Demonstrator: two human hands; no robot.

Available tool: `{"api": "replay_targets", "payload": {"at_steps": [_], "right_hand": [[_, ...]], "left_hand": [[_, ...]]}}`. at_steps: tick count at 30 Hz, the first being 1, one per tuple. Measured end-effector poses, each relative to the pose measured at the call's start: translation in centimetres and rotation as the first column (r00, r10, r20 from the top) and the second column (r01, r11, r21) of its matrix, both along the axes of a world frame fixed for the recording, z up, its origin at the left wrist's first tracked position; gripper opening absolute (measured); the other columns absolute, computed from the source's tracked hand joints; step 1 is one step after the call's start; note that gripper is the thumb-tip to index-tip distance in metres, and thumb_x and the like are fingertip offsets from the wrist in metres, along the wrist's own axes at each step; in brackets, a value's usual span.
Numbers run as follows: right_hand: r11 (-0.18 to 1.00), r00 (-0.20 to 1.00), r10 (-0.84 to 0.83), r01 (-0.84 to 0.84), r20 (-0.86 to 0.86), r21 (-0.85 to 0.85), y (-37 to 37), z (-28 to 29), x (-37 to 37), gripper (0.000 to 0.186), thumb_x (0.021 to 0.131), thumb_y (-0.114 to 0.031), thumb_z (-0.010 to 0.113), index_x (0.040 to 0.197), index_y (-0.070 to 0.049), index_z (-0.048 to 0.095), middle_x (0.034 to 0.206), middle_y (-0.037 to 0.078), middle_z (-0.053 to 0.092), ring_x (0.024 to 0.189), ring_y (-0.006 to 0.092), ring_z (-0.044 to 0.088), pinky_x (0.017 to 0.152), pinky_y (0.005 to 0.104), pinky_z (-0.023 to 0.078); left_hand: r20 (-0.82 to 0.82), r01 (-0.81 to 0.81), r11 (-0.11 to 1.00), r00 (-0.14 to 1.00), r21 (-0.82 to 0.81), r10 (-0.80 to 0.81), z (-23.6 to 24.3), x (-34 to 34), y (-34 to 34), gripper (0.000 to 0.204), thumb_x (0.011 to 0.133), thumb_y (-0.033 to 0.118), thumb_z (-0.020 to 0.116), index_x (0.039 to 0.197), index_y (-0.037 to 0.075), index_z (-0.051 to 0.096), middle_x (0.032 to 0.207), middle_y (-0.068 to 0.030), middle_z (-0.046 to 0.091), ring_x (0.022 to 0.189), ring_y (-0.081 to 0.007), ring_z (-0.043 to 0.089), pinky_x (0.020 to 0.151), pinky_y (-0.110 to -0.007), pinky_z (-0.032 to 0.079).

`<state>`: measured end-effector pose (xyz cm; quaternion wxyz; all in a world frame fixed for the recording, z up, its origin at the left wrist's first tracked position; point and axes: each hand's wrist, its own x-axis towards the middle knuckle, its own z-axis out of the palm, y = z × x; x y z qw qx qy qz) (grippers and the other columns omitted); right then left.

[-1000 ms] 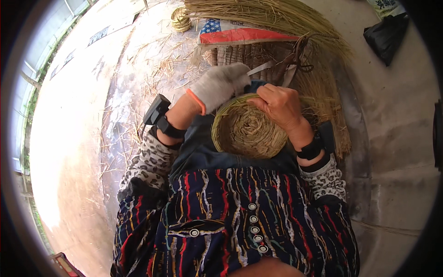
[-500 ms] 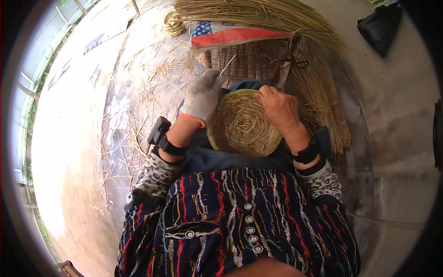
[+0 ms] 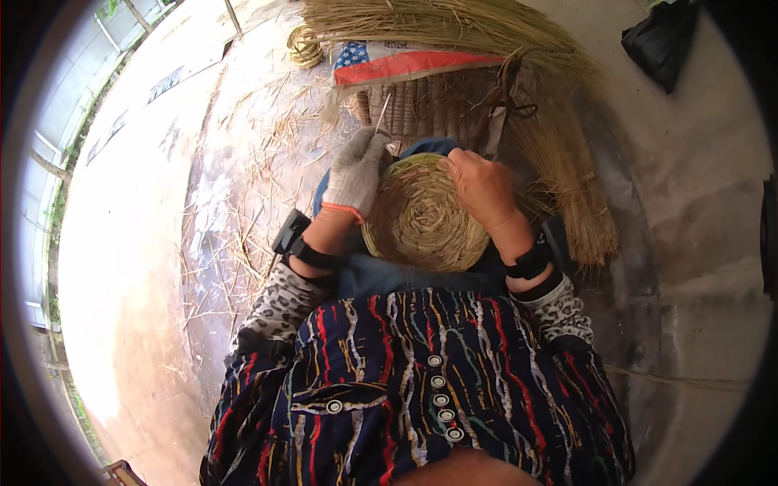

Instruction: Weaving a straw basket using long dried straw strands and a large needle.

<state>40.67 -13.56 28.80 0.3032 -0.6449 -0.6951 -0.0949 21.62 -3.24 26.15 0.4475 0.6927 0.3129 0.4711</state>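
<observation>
A round, shallow straw basket (image 3: pixel 428 219) rests on my lap, its coiled inside facing up. My left hand (image 3: pixel 356 168), in a grey knit glove with an orange cuff, is closed at the basket's far left rim. From its grip a thin pointed metal needle (image 3: pixel 382 111) sticks up and away from me. My bare right hand (image 3: pixel 482 188) is closed on the far right rim, thumb and fingers pinching the edge of the coil. Whether a loose strand is also between those fingers is hidden.
A woven seat (image 3: pixel 421 109) stands just beyond the basket, with a red, white and blue sack (image 3: pixel 417 65) over it. Long straw bundles (image 3: pixel 462 28) lie behind and to the right. Straw scraps (image 3: pixel 219 243) litter the left floor; a black bag (image 3: pixel 663 44) sits far right.
My left hand has shifted slightly, and the needle now points more upright. My right hand has moved a little left along the rim. The basket has moved slightly in view.
</observation>
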Motion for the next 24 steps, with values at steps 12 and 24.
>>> {"api": "replay_targets", "payload": {"at_steps": [12, 24], "right_hand": [[0.989, 0.985, 0.124, -0.132, 0.118, 0.064, 0.3, 0.6, -0.5, 0.019, 0.091, -0.022, 0.062, 0.080, -0.011, 0.053, 0.070, 0.008, 0.060, 0.061, 0.0295, 0.063, 0.052, 0.0403, 0.050], [0.998, 0.997, 0.024, -0.021, 0.067, -0.056, 0.0, -0.2, 0.0, 0.016, 0.094, -0.019, 0.054, 0.086, -0.006, 0.050, 0.075, 0.013, 0.062, 0.067, 0.0355, 0.064, 0.057, 0.0466, 0.050]], "left_hand": [[0.046, -0.244, 0.969, 0.969, 0.043, 0.242, -0.7, 5.1, 11.3, 0.016, 0.096, 0.018, 0.059, 0.094, 0.005, 0.066, 0.072, -0.0030, 0.057, 0.064, -0.0077, 0.051, 0.058, -0.025, 0.039], [-0.321, 0.181, 0.619, 0.939, 0.764, 0.121, 2.8, -0.4, 5.3, 0.030, 0.090, 0.021, 0.058, 0.117, 0.009, 0.062, 0.089, -0.0114, 0.066, 0.075, -0.0244, 0.065, 0.065, -0.033, 0.051]]}}
